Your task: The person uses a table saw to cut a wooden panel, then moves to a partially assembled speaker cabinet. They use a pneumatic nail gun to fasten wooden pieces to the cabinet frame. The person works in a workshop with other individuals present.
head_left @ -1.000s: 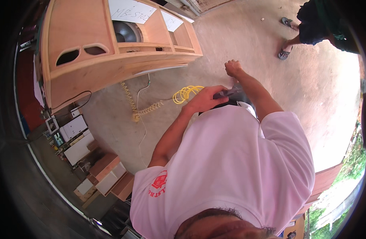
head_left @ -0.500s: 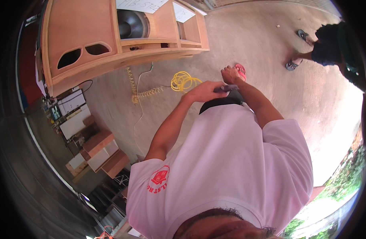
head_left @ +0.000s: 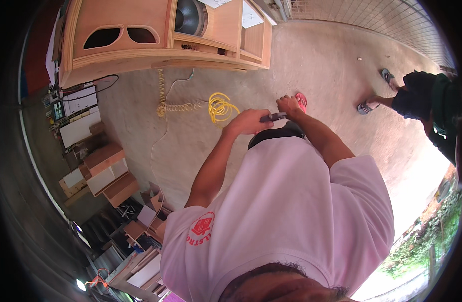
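In front of my waist, my left hand (head_left: 248, 122) is closed around a dark grey hand tool (head_left: 274, 117) whose end sticks out toward the right; its exact kind is too small to make out. My right hand (head_left: 288, 104) is just beyond it, fingers curled, and what they hold, if anything, is hidden. Past the hands, at the upper left, lies a large unpainted wooden speaker cabinet (head_left: 200, 56) with a black speaker cone (head_left: 189, 17) and two rounded port holes.
A coiled yellow air hose (head_left: 221, 108) and a thin pale cable (head_left: 165, 126) lie on the concrete floor (head_left: 331, 60). Wooden boxes (head_left: 107, 161) and boards stand at left. At right is another person's sandalled foot (head_left: 366, 105). A mesh fence (head_left: 361, 20) runs along the far side.
My view has shifted, so the cabinet sits higher and more of the left-hand boxes and mesh fence shows. My left hand has moved slightly left and lower with the dark tool still held.
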Demonstrator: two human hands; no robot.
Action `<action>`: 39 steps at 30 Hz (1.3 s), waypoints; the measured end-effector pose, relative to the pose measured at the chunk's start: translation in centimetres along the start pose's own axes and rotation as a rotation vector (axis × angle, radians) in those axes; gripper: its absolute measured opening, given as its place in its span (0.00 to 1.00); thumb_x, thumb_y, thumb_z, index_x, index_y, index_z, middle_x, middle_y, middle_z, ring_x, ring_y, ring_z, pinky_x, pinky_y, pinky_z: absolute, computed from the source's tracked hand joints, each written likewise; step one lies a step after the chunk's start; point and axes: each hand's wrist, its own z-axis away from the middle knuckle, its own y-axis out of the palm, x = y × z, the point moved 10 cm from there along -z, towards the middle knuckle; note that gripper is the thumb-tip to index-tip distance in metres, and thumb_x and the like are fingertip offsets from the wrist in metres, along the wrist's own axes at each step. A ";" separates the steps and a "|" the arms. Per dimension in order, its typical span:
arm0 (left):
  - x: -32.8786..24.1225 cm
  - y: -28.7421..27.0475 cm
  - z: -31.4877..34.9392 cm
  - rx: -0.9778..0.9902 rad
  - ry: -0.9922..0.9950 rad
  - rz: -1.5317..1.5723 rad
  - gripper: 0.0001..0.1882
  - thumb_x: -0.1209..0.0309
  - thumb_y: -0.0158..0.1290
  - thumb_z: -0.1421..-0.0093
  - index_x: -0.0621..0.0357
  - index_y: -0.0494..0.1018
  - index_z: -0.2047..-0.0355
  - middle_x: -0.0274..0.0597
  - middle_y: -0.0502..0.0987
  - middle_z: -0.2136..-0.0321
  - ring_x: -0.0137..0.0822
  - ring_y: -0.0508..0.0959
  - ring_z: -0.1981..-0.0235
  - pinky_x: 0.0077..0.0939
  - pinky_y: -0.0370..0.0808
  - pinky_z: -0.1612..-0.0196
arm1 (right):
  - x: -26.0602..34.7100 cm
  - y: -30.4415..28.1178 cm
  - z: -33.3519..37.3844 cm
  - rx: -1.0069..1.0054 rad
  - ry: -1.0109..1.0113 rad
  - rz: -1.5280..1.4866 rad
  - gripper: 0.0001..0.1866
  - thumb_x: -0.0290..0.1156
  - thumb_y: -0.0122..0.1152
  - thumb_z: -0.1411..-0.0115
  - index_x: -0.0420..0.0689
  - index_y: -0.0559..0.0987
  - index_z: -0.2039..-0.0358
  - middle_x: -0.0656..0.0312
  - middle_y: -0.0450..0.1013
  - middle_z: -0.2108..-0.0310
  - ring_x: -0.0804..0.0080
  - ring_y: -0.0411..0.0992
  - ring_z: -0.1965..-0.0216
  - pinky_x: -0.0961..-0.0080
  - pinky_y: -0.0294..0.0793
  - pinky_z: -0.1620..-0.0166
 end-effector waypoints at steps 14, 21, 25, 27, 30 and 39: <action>-7.9 -8.3 17.1 0.230 0.904 1.015 0.16 0.63 0.62 0.38 0.67 0.79 0.62 0.47 0.81 0.73 0.36 0.80 0.77 0.28 0.76 0.76 | 2.3 0.3 -1.0 -0.003 -0.001 -0.122 0.11 0.34 0.56 0.38 0.42 0.82 0.61 0.48 0.80 0.59 0.48 0.78 0.53 0.50 0.78 0.51; -2.6 -10.7 22.4 0.404 0.802 0.624 0.15 0.65 0.64 0.38 0.68 0.80 0.63 0.45 0.83 0.68 0.36 0.82 0.71 0.28 0.76 0.67 | 6.9 -5.7 1.2 0.002 -0.101 -0.386 0.14 0.40 0.60 0.38 0.42 0.81 0.60 0.48 0.81 0.60 0.48 0.80 0.56 0.53 0.79 0.53; 7.1 -7.0 18.8 0.141 -0.009 0.345 0.17 0.59 0.64 0.37 0.61 0.81 0.60 0.38 0.84 0.66 0.32 0.81 0.63 0.29 0.75 0.55 | 12.4 -11.7 6.1 0.061 -0.334 -0.653 0.18 0.44 0.61 0.35 0.41 0.81 0.57 0.49 0.81 0.59 0.50 0.80 0.56 0.55 0.78 0.53; 9.8 -5.6 18.6 0.152 -0.230 0.109 0.17 0.57 0.65 0.38 0.58 0.82 0.59 0.35 0.84 0.67 0.28 0.80 0.63 0.28 0.74 0.54 | 15.5 -14.2 8.8 0.166 -0.471 -0.786 0.20 0.47 0.60 0.34 0.41 0.80 0.54 0.50 0.81 0.57 0.54 0.80 0.56 0.59 0.78 0.53; 9.8 -4.7 19.9 0.168 -0.226 0.107 0.17 0.57 0.66 0.39 0.59 0.82 0.60 0.36 0.84 0.67 0.28 0.80 0.63 0.28 0.75 0.55 | 19.1 -16.6 12.4 0.376 -0.633 -0.894 0.23 0.49 0.58 0.31 0.42 0.80 0.49 0.53 0.81 0.56 0.61 0.79 0.54 0.66 0.76 0.51; 7.3 -8.1 24.4 -0.011 0.217 0.747 0.10 0.73 0.62 0.39 0.63 0.81 0.58 0.50 0.84 0.63 0.35 0.83 0.60 0.29 0.78 0.56 | 26.1 -16.8 14.9 0.730 -0.900 -0.912 0.21 0.46 0.51 0.25 0.38 0.78 0.59 0.56 0.77 0.63 0.67 0.74 0.60 0.66 0.72 0.51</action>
